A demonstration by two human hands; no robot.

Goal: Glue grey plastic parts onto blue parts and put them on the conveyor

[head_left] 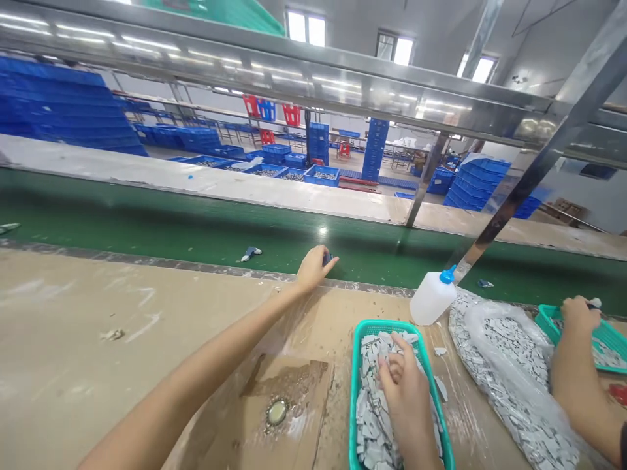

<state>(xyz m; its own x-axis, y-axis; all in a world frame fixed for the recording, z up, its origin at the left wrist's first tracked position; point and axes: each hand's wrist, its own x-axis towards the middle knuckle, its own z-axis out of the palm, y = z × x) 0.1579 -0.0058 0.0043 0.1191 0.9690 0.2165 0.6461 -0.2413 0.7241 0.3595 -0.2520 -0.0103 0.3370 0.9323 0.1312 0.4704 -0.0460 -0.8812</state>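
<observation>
My left hand (pixel 314 266) reaches forward to the near edge of the green conveyor belt (pixel 196 228), its fingers pinched on a small dark blue-grey part (pixel 326 258). My right hand (pixel 406 391) rests inside a teal plastic basket (pixel 356 365), fingers curled down among several small grey plastic pieces (pixel 372 418); whether it holds one is hidden.
A white squeeze bottle with a blue cap (pixel 433 297) lies beside a clear bag of grey pieces (pixel 509 372). Another person's hand (pixel 580 316) works over a second teal basket (pixel 605 339) at right. A small part (pixel 251 252) lies on the belt. Blue crates (pixel 321 175) stand behind.
</observation>
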